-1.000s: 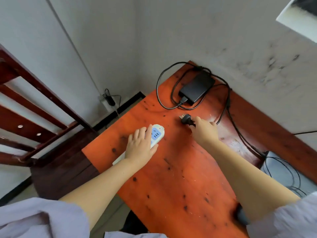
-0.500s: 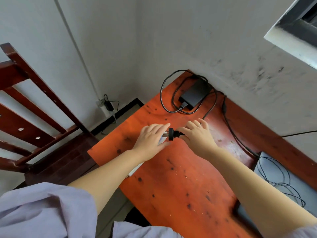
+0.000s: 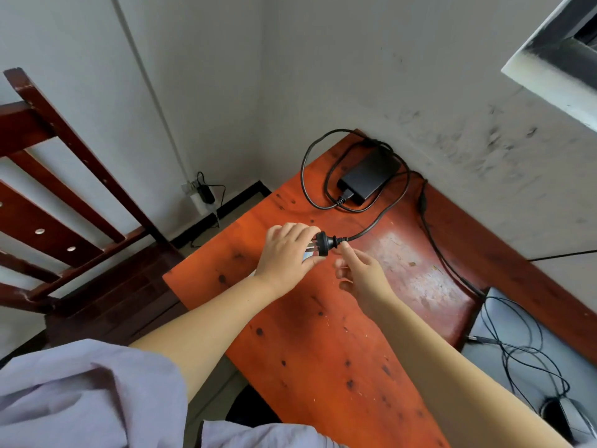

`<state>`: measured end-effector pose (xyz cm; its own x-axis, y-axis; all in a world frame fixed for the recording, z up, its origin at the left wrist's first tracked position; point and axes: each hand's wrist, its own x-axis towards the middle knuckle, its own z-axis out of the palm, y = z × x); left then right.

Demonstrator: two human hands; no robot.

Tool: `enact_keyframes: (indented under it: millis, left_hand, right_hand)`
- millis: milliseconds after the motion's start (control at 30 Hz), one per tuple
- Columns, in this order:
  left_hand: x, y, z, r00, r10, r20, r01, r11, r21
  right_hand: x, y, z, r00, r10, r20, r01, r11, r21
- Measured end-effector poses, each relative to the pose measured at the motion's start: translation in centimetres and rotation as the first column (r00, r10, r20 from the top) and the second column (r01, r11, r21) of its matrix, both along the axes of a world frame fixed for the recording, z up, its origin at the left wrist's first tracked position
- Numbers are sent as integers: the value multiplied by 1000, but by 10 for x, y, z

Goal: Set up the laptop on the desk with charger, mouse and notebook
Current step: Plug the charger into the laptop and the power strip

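The black charger brick (image 3: 368, 176) lies at the far corner of the orange-red desk (image 3: 323, 350), its cable looping around it. The black plug (image 3: 325, 243) at the cable's end points left, and its metal prongs meet the white power strip (image 3: 306, 257). My left hand (image 3: 286, 252) is clamped over that strip and hides nearly all of it. My right hand (image 3: 361, 274) is just right of the plug with fingers spread; only the index fingertip touches the cable behind the plug. A dark mouse (image 3: 562, 415) sits at the lower right.
A grey flat surface (image 3: 517, 321), perhaps the closed laptop, lies at the desk's right with thin black cables (image 3: 523, 350) on it. A dark wooden chair (image 3: 74, 240) stands on the left. A wall socket with a black adapter (image 3: 203, 192) is low in the corner.
My right hand carried the plug left to the power strip under my left hand, then loosened its grip and drew back slightly. My left hand stayed on the strip.
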<state>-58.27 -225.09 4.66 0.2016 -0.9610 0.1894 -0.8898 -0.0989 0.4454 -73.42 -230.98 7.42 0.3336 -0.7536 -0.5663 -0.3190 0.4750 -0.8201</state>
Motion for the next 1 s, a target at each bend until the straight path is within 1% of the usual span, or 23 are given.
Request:
enact_keyframes:
  millis: [33,100,133,200,267,333,433,500,600,667,733,1000]
  left_hand:
    - [-3,1,0,1000,16,3,-16,1000,-12]
    - [-8,4,0,998,56,3,-56,998,-28]
    - [-9,5,-1,997,74,-4,-74,997,-23]
    - [-8,8,-4,994,107,-24,-107,994,-1]
    - [-3,13,-10,985,170,-36,-169,985,22]
    - [4,22,-19,966,258,-27,-255,964,76]
    - [9,34,-35,940,338,39,-339,921,192]
    - [7,38,-43,937,347,47,-347,906,241]
    - [2,39,-49,960,253,121,-276,931,238]
    - [2,40,-50,961,250,121,-271,939,211]
    - [3,39,-50,958,261,119,-280,940,193]
    - [2,39,-49,957,264,122,-283,941,188]
  right_hand:
    - [3,0,-1,997,-24,70,20,998,56]
    - [11,-2,-2,991,-36,130,26,997,74]
    - [13,-5,-2,992,-18,128,11,998,59]
    - [17,-9,-1,994,56,97,-54,998,-23]
    - [19,-17,1,990,137,36,-131,981,-141]
    - [21,-27,5,978,203,-53,-210,943,-257]
    - [27,-43,8,921,325,-215,-386,839,-384]
    - [32,-49,6,854,406,-325,-515,751,-413]
    - [40,-51,-1,766,475,-433,-634,666,-393]
    - [43,-48,-4,746,488,-452,-658,641,-394]
    - [44,-45,-5,748,488,-450,-659,630,-411]
    - [51,-39,-4,747,488,-451,-663,598,-451]
